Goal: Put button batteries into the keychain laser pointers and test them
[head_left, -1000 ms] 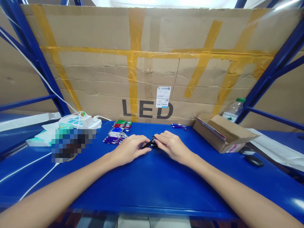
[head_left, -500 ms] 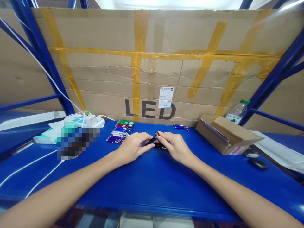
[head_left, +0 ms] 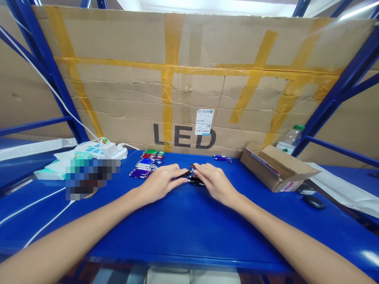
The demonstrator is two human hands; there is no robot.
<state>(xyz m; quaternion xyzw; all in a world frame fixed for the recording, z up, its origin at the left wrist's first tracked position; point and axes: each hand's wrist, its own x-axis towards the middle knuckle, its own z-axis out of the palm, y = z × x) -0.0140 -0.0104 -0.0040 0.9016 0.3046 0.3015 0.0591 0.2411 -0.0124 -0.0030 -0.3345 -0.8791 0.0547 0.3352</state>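
Between its thumb and fingers, my left hand [head_left: 160, 182] grips a slim black keychain flashlight [head_left: 185, 174]. My right hand [head_left: 216, 181] is closed in a pinch on the dark loop [head_left: 192, 167] at that flashlight's end. Under the right fingertips, another black keychain flashlight [head_left: 196, 180] lies on the blue table [head_left: 189, 228], partly covered by the hand. Beyond my left hand, several keychain flashlights [head_left: 146, 165] in green, red, blue, silver and purple lie in a column, clips to the right.
A blue keychain flashlight [head_left: 220, 157] lies farther back. To the right are an open cardboard box [head_left: 278, 169], a black mouse [head_left: 314, 201] and a bottle [head_left: 291, 140]. A power strip [head_left: 100, 150], cables and a blurred-out object [head_left: 91, 179] stand left. A large cardboard sheet [head_left: 133, 102] closes the back.
The view has shifted slightly, so things sit a little farther left. Both hands stay together at the black flashlight, with the left fingers slightly straighter along it.
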